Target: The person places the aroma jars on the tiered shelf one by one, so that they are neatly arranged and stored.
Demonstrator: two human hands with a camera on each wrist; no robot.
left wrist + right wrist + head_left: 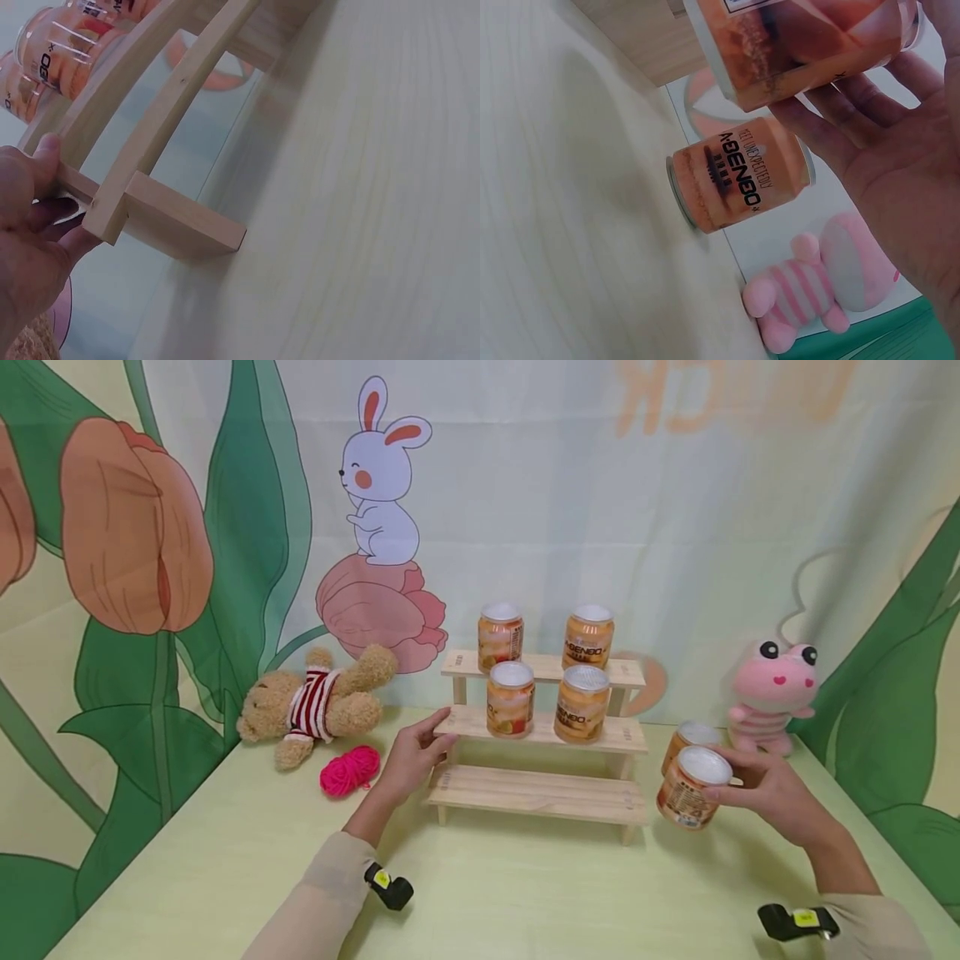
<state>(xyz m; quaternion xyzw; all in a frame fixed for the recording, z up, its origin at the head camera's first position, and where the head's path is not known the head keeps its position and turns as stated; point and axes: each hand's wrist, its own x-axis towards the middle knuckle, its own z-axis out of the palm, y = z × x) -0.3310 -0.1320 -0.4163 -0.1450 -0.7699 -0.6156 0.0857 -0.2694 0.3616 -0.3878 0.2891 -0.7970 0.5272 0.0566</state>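
My left hand [408, 760] grips the left end of the middle tier of a three-tier wooden display stand [536, 792]. In the left wrist view the thumb [46, 154] lies over the board's end, with fingers below it. My right hand [776, 795] holds an orange-labelled can [686, 797] by its side, just right of the stand, its pale lid up and slightly tilted. A similar can [739, 176] stands on the table behind the held one. Two cans stand on the top tier, among them one can [588, 639], and two on the middle tier, including another can [510, 700].
A teddy bear [311, 706] in a striped top lies at the back left, with a ball of pink yarn [349, 772] before it. At the back right sits a pink frog plush [772, 697]. A printed curtain [525, 485] hangs behind the table [510, 893].
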